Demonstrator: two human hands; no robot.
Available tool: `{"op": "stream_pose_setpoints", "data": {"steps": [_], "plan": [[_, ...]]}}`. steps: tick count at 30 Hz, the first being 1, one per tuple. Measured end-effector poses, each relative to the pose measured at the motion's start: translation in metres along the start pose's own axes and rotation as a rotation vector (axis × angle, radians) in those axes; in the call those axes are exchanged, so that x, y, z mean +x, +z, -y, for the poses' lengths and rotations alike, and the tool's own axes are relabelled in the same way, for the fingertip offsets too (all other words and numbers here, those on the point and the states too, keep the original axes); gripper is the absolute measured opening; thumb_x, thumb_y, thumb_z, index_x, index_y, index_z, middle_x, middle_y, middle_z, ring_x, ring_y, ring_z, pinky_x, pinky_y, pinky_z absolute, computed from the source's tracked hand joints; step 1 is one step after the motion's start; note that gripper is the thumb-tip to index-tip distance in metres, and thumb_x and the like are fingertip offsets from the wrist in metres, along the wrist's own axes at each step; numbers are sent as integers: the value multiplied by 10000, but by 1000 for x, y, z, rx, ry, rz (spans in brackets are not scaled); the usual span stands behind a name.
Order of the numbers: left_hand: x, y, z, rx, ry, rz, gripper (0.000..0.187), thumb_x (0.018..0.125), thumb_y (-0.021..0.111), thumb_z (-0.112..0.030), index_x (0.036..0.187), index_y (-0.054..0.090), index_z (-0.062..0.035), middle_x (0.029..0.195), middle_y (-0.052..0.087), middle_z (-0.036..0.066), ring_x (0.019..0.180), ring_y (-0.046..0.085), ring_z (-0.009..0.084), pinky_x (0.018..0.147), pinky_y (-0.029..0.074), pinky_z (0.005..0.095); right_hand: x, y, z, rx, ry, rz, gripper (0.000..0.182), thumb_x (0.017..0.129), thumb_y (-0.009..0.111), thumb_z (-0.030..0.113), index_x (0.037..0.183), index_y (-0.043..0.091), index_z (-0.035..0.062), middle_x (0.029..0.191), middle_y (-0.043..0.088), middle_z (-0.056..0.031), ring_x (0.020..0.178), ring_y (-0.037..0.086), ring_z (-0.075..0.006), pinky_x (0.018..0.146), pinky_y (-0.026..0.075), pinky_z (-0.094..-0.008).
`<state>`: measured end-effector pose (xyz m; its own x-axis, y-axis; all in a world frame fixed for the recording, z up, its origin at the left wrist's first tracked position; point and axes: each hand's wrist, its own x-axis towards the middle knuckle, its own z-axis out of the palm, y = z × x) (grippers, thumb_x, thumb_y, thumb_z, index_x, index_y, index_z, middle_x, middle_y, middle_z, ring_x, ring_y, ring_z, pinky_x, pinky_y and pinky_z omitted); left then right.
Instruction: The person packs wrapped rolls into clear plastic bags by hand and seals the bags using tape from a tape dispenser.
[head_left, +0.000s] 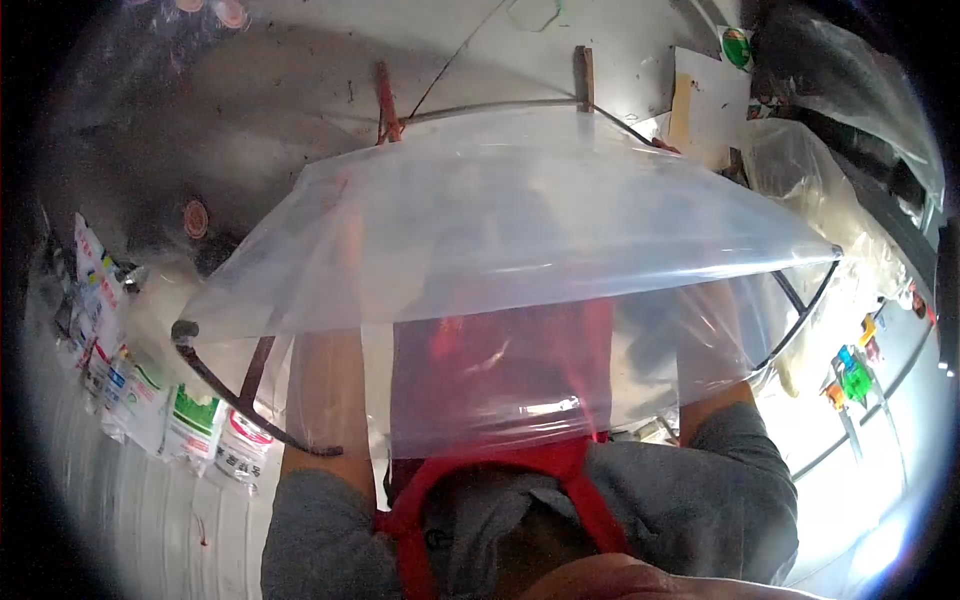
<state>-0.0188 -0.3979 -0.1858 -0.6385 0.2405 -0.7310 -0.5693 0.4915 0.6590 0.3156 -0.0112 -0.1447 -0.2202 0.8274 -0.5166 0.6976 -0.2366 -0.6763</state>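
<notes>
Neither the left grip nor the right grip can be made out through the hazy film, so how far each is open, and what it holds, cannot be told. The left forearm (328, 395) runs from seven o'clock towards eleven, passing behind the clear plastic sheet (540, 200); the right forearm (705, 412) goes up behind it from the four-to-five o'clock side.

The sheet fills the middle of the view, in front of the person's chest. Its long axis lies crosswise, one corner just below nine o'clock and the other just above three, while its rounded far edge bows towards twelve.

It is colourless and glossy, milky over the upper part and more see-through below, with bright streaks and soft creases. A dark frame (212, 380) shows as bent bars at both ends, and a thin rod (490, 108) follows the far edge. The apron straps (408, 535) are red, over a grey shirt (690, 500). Printed packets (198, 415) sit around eight o'clock.
</notes>
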Motion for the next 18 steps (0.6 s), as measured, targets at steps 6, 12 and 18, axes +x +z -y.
{"op": "stream_pose_setpoints", "data": {"steps": [6,12,18], "plan": [[26,-2,-24,50,30,45,393,932,507,-251,1235,523,-1,1224,551,158,1154,499,255,1004,361,356,-34,7,-12,3,31,-50,391,858,531,230,1210,502,64,1089,614,-189,1013,580,-345,844,477,-429],[39,19,-16,177,54,75,395,937,504,-258,1238,523,-3,1233,547,165,1164,494,264,1018,352,360,-48,-12,-10,-28,38,-41,385,854,532,225,1200,506,59,1083,616,-200,1009,582,-360,846,474,-436],[72,10,-12,409,52,163,397,941,500,-264,1241,523,-5,1241,543,172,1175,489,272,1031,344,364,-64,-34,-36,-114,4,-29,379,850,532,221,1190,510,54,1077,618,-211,1006,583,-375,848,471,-443]]}}
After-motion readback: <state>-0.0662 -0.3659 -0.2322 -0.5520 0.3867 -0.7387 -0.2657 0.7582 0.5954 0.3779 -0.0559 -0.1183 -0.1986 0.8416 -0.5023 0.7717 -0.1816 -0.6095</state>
